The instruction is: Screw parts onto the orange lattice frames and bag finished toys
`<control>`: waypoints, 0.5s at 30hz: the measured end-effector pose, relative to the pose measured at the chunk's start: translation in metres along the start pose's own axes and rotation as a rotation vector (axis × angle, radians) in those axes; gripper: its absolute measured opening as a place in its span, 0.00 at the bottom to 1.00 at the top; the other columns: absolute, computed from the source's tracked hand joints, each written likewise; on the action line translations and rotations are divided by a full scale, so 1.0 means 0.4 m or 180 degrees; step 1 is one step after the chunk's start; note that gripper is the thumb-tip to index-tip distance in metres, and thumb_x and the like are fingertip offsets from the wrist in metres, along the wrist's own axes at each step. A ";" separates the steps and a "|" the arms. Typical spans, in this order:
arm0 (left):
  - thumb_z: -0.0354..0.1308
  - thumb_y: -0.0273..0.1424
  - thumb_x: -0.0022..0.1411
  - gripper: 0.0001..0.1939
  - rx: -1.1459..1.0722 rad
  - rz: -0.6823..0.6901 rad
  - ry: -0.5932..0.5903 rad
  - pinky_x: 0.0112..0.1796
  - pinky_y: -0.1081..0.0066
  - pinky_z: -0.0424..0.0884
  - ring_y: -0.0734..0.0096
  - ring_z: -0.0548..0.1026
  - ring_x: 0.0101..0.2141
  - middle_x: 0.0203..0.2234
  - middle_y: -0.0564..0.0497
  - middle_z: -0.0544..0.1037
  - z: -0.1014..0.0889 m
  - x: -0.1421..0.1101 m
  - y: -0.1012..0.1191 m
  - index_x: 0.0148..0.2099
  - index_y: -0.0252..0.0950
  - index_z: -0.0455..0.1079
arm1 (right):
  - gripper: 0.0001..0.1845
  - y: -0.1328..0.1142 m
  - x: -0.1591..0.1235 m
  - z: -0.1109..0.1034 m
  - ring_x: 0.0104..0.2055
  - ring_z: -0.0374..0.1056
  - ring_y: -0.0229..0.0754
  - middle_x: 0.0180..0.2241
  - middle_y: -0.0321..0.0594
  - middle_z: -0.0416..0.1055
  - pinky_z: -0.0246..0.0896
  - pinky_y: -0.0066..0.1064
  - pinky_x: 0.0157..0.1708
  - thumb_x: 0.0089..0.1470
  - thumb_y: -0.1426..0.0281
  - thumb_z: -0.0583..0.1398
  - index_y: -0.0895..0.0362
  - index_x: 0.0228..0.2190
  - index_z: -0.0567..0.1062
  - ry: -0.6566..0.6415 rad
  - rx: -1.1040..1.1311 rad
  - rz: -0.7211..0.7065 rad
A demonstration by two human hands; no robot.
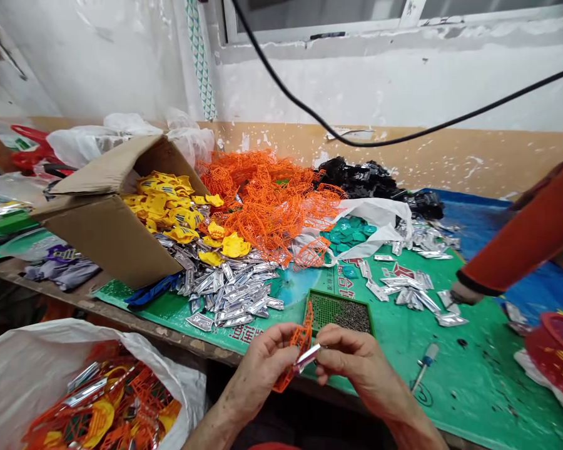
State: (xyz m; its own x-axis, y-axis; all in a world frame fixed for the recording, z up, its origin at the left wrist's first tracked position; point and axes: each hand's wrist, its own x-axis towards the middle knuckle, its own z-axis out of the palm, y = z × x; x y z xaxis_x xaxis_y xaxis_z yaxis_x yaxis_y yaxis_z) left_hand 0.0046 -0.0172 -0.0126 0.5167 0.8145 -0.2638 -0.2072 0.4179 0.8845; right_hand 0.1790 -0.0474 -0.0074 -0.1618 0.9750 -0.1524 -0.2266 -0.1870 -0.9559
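My left hand [269, 359] is closed on an orange plastic lattice piece [306, 331], held tilted above the table's front edge. A shiny silver plastic part [308, 356] lies against the lattice piece. My right hand [349, 356] is closed in a pinch at the silver part's upper end; whatever is between those fingertips is too small to make out. Just beyond my hands is a green tray [315, 306] with small dark screws [353, 315] heaped on its right side. A screwdriver [425, 365] lies to the right of my right hand.
A cardboard box [107, 234] spills yellow parts [169, 206] beside piled silver parts [234, 294]. Orange lattice pieces [263, 194] are heaped behind. A white sack [169, 369] stands front left. A co-worker's orange sleeve [525, 231] reaches in near a red basket [556, 356]. A black cable [309, 112] hangs overhead.
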 end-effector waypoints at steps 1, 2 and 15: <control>0.61 0.30 0.56 0.12 -0.0023 0.0014 -0.0063 0.35 0.72 0.68 0.69 0.75 0.32 0.33 0.49 0.79 0.002 -0.001 0.002 0.44 0.36 0.75 | 0.09 -0.005 -0.002 0.001 0.26 0.68 0.34 0.28 0.36 0.68 0.66 0.28 0.27 0.45 0.63 0.68 0.56 0.27 0.81 0.0003 -0.0072 -0.0068; 0.61 0.31 0.55 0.12 -0.0053 0.0046 -0.0153 0.37 0.71 0.68 0.68 0.75 0.33 0.33 0.49 0.79 0.005 -0.001 0.004 0.43 0.36 0.75 | 0.08 -0.009 -0.003 0.003 0.26 0.67 0.34 0.27 0.36 0.68 0.66 0.28 0.28 0.46 0.63 0.68 0.55 0.27 0.82 0.0022 -0.0179 -0.0148; 0.60 0.15 0.44 0.26 -0.0240 -0.0251 -0.0925 0.38 0.73 0.66 0.68 0.75 0.38 0.37 0.52 0.77 0.013 -0.013 0.017 0.47 0.38 0.74 | 0.04 -0.020 -0.029 -0.044 0.27 0.67 0.34 0.30 0.34 0.64 0.68 0.28 0.27 0.48 0.67 0.66 0.54 0.26 0.80 -0.0377 -0.0245 0.0020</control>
State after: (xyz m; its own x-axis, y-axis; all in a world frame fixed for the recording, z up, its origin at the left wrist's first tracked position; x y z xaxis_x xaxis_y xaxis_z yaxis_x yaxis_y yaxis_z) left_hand 0.0050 -0.0206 -0.0030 0.7472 0.6338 -0.2000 -0.2123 0.5128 0.8318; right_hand 0.1997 -0.0551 -0.0023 -0.2762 0.9520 -0.1322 -0.1516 -0.1790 -0.9721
